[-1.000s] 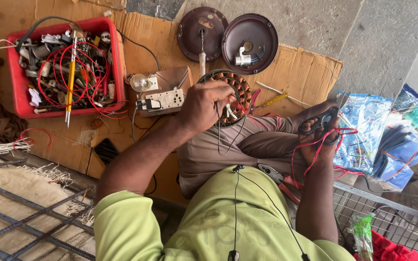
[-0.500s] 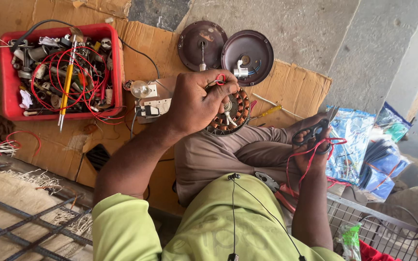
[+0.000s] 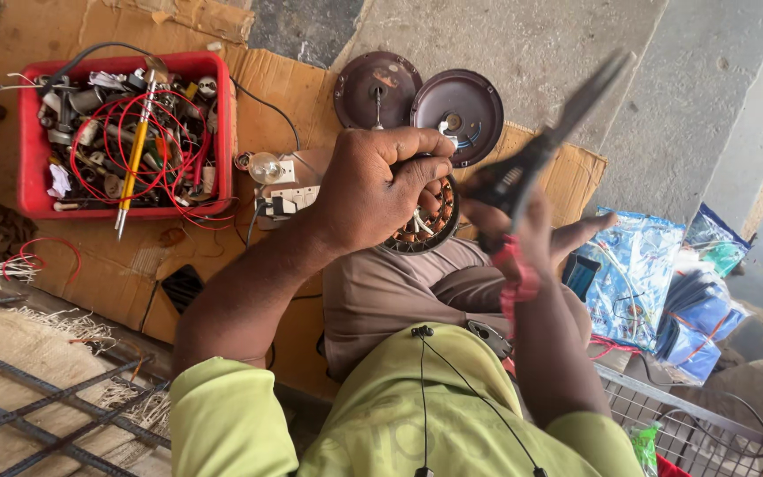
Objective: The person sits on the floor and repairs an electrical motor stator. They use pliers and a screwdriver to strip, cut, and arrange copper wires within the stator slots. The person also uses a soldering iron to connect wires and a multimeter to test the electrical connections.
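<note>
My left hand (image 3: pixel 373 190) grips a round motor stator with copper windings (image 3: pixel 424 221), held over my lap. My right hand (image 3: pixel 509 221) is closed on the red handles of long-nose pliers (image 3: pixel 558 124), whose dark jaws point up and to the right, just beside the stator. Two round brown motor covers (image 3: pixel 461 110) lie on the cardboard right behind the stator.
A red plastic tray (image 3: pixel 33 199) full of red wires, a yellow-handled screwdriver and small parts stands at the left on cardboard (image 3: pixel 99 274). A switch board with a bulb (image 3: pixel 275 181) lies beside it. Blue plastic packets (image 3: pixel 646 274) lie at the right; a metal grid (image 3: pixel 28 397) is at bottom left.
My right hand has risen from my knee to the stator and now holds the pliers up beside it. My left hand has closed more tightly over the stator.
</note>
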